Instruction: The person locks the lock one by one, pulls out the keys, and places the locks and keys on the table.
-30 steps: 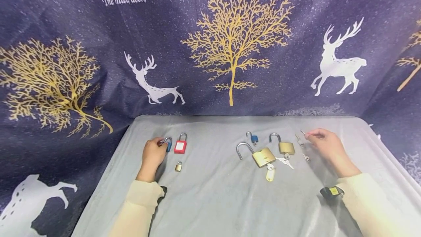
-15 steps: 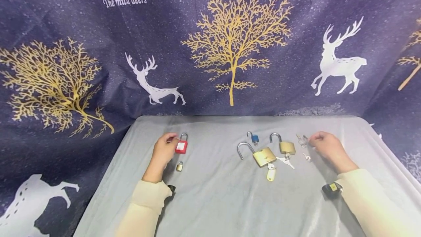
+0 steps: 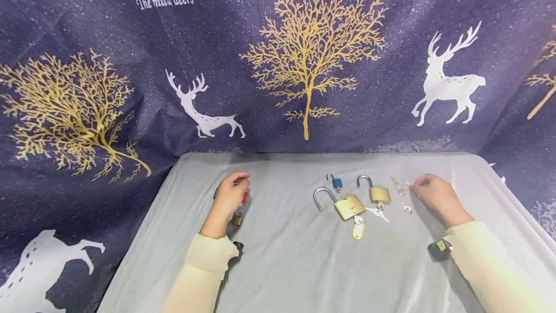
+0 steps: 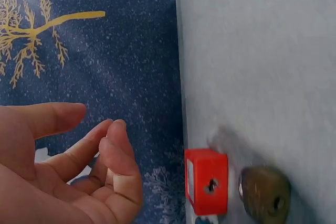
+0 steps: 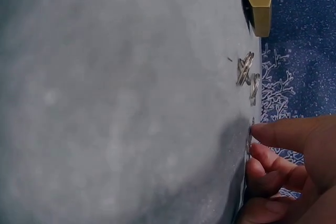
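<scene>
Left hand [image 3: 230, 196]: fingers loosely curled, holding nothing, over the red plastic padlock [image 4: 207, 182].
Small brass padlock [image 3: 236, 219]: just beside it, shut.
Right hand [image 3: 432, 193]: pinches a small silver key [image 5: 249, 139] on the grey cloth [image 3: 286, 264].
Progress: three padlocks near the right hand [image 3: 348, 206] lie open; left group seemingly still to unlock.

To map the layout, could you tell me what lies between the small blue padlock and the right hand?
In the head view, a brass padlock and loose silver keys lie between the small blue padlock and the right hand.

red padlock [image 3: 245, 196] mostly hidden by left hand [image 3: 230, 196]
</scene>
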Available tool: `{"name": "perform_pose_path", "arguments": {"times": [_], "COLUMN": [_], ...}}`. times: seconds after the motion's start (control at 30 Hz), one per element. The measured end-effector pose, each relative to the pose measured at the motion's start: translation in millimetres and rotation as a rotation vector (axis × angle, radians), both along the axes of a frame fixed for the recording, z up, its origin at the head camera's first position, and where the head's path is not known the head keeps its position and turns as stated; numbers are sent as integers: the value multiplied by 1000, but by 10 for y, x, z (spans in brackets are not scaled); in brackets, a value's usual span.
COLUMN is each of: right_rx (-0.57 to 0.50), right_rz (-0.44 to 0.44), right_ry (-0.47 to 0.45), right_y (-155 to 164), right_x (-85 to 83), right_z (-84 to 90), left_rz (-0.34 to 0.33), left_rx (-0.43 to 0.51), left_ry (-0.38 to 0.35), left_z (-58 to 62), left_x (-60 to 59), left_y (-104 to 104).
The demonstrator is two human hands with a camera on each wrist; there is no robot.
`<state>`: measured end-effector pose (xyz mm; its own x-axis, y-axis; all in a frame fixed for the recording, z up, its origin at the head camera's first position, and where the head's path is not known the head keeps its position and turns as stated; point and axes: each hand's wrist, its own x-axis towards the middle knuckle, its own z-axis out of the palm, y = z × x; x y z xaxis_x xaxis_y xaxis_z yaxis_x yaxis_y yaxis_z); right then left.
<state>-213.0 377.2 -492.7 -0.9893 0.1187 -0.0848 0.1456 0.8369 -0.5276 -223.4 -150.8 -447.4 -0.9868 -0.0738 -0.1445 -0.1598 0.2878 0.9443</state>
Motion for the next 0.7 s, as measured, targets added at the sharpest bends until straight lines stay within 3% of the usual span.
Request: {"name": "perform_pose_path", "arguments": {"times": [0.2, 0.53, 0.7], "right_rx": [-27, -46, 2], "right_rz": [31, 201, 229], "right_ry": [36, -17, -1], "right_y": [-179, -612, -761], "right_x": [17, 21, 41], "right_z": [88, 160, 187], "left_rz": [-17, -29, -38], "left_rx": [-65, -55, -52], "left_ry": [14, 45, 59], "left_z": [-35, -46, -123], "left_x": [-7, 23, 31], "left_y": [83, 267, 371]}}
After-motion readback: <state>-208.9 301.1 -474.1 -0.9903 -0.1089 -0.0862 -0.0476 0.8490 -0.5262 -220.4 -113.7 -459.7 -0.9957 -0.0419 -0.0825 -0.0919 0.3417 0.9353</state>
